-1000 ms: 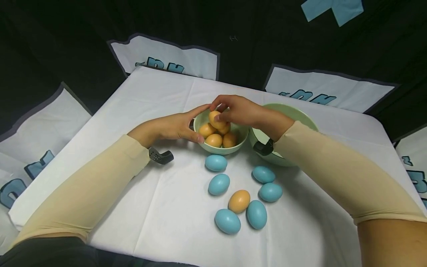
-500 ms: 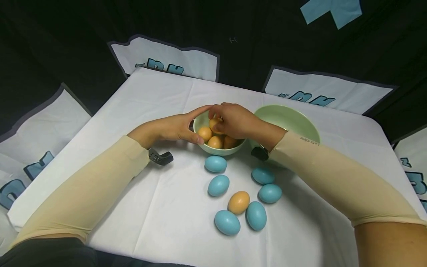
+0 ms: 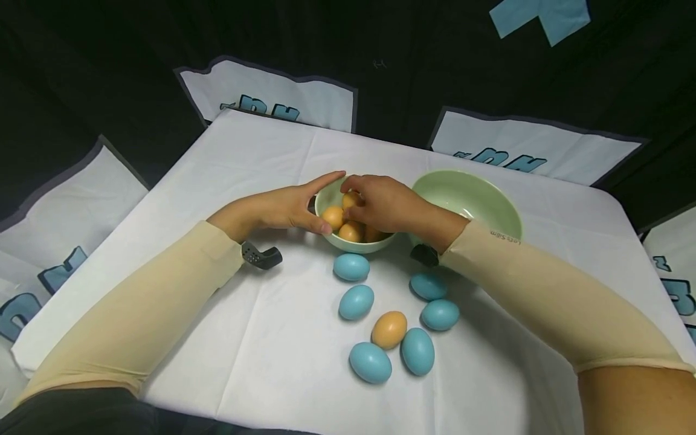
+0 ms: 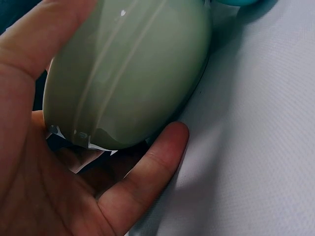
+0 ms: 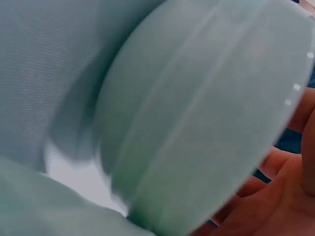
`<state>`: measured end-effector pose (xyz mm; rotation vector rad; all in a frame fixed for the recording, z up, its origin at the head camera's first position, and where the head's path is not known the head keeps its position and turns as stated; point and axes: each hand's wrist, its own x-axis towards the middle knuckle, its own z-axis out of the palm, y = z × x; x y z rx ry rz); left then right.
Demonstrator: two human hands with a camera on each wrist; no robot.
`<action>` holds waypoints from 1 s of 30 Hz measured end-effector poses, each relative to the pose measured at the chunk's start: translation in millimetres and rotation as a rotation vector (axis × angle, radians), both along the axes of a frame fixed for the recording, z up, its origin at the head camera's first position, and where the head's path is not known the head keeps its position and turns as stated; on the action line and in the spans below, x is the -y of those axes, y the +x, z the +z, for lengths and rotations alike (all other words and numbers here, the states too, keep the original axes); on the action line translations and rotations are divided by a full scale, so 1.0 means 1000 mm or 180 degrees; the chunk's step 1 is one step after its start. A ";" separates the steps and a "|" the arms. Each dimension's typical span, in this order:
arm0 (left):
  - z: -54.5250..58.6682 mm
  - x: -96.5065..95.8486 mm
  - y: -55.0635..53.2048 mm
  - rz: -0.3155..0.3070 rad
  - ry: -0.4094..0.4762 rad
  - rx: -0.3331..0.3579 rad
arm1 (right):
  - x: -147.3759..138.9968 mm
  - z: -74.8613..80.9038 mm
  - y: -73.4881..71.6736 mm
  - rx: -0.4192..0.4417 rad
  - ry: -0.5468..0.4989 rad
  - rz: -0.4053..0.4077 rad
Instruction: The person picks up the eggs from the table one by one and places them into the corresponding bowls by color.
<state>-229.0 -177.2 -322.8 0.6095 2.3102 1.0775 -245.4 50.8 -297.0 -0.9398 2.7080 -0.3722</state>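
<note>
My left hand (image 3: 293, 208) holds the side of a small light-green bowl (image 3: 359, 247), thumb at the near rim, another finger toward the far rim. In the left wrist view the fingers lie along the curved outer wall of the bowl (image 4: 142, 73). Inside it are several orange eggs (image 3: 333, 217). My right hand (image 3: 388, 204) reaches down into the bowl from the right, thumb and fingers around one orange egg (image 3: 351, 200) on top of the others. That hand partly hides the eggs beneath. In the right wrist view a bowl wall (image 5: 206, 108) covers part of the hand (image 5: 275, 201).
A larger green bowl (image 3: 473, 193) stands just right of the small one, partly behind my right wrist. On the white cloth (image 3: 283, 350) in front lie several blue eggs (image 3: 371, 362) and one orange egg (image 3: 389, 330). A dark curtain (image 3: 397, 54) hangs behind the table.
My right hand has lowered into the small bowl with the orange egg, setting it down among the others. My left hand stays at the rim, and the loose eggs on the cloth have not moved.
</note>
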 end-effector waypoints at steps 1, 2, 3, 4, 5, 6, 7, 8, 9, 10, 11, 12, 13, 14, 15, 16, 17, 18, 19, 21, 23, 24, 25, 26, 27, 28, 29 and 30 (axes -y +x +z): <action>0.000 0.000 0.000 -0.0006 0.0013 0.0011 | -0.001 0.000 0.002 -0.0011 -0.0011 -0.0033; 0.000 -0.001 0.000 -0.0010 0.0017 0.0010 | -0.003 0.001 0.003 -0.0065 -0.0043 -0.0044; 0.000 -0.001 0.000 -0.0005 0.0009 0.0004 | -0.004 0.001 0.005 -0.0158 -0.0077 -0.0039; 0.000 -0.001 0.000 0.0000 0.0006 0.0004 | -0.006 0.002 0.006 -0.0268 -0.0126 -0.0021; 0.000 -0.001 0.000 0.0009 0.0000 0.0002 | -0.007 0.002 0.008 -0.0382 -0.0173 0.0003; 0.000 -0.001 0.000 0.0022 -0.0011 0.0005 | -0.008 0.002 0.009 -0.0496 -0.0216 0.0038; 0.000 -0.001 0.000 0.0029 -0.0023 0.0000 | -0.009 0.001 0.010 -0.0606 -0.0257 0.0086; 0.000 -0.001 0.000 0.0035 -0.0031 0.0001 | -0.009 0.001 0.011 -0.0706 -0.0282 0.0144; 0.000 -0.001 0.000 0.0039 -0.0024 0.0011 | -0.009 0.000 0.012 -0.0776 -0.0297 0.0190; 0.000 0.000 0.000 0.0036 -0.0012 0.0015 | -0.009 -0.001 0.012 -0.0819 -0.0307 0.0231; -0.001 0.000 0.000 0.0038 -0.0006 0.0012 | -0.009 -0.003 0.013 -0.0833 -0.0303 0.0255; 0.000 -0.001 0.000 0.0036 0.0007 0.0017 | -0.008 -0.004 0.013 -0.0829 -0.0289 0.0274; 0.000 -0.001 0.000 0.0030 0.0022 0.0020 | -0.008 -0.005 0.013 -0.0814 -0.0264 0.0288; 0.000 -0.001 0.000 0.0029 0.0017 0.0023 | -0.008 -0.006 0.014 -0.0790 -0.0226 0.0293; 0.000 -0.002 0.000 0.0022 0.0027 0.0031 | -0.007 -0.007 0.014 -0.0746 -0.0197 0.0294; 0.000 -0.002 0.001 0.0015 0.0040 0.0042 | -0.006 -0.008 0.014 -0.0690 -0.0178 0.0293; -0.001 -0.002 0.001 0.0002 0.0049 0.0047 | -0.006 -0.008 0.014 -0.0627 -0.0176 0.0286; -0.002 -0.001 0.001 -0.0010 0.0057 0.0054 | -0.006 -0.009 0.014 -0.0589 -0.0173 0.0283; -0.002 -0.001 0.001 -0.0023 0.0058 0.0046 | -0.006 -0.008 0.014 -0.0549 -0.0194 0.0279; -0.002 -0.001 0.001 -0.0023 0.0082 0.0040 | -0.008 -0.006 0.015 -0.0447 -0.0291 0.0273; -0.002 0.000 0.000 -0.0006 0.0083 0.0026 | -0.011 -0.002 0.017 -0.0363 -0.0357 0.0273; -0.001 0.000 0.000 0.0006 0.0083 0.0028 | -0.012 0.001 0.018 -0.0318 -0.0371 0.0271; -0.001 0.000 0.000 0.0011 0.0074 0.0024 | -0.014 0.002 0.019 -0.0273 -0.0392 0.0272; 0.000 0.001 0.000 0.0019 0.0069 0.0031 | -0.016 0.004 0.020 -0.0228 -0.0396 0.0265; 0.000 0.001 0.000 0.0020 0.0064 0.0033 | -0.018 0.005 0.022 -0.0184 -0.0404 0.0256; 0.000 0.001 0.000 0.0018 0.0062 0.0036 | -0.019 0.006 0.024 -0.0155 -0.0405 0.0244; 0.000 0.001 0.000 0.0012 0.0060 0.0031 | -0.021 0.007 0.026 -0.0133 -0.0419 0.0230; 0.000 0.001 0.000 0.0007 0.0056 0.0027 | -0.023 0.007 0.029 -0.0094 -0.0455 0.0209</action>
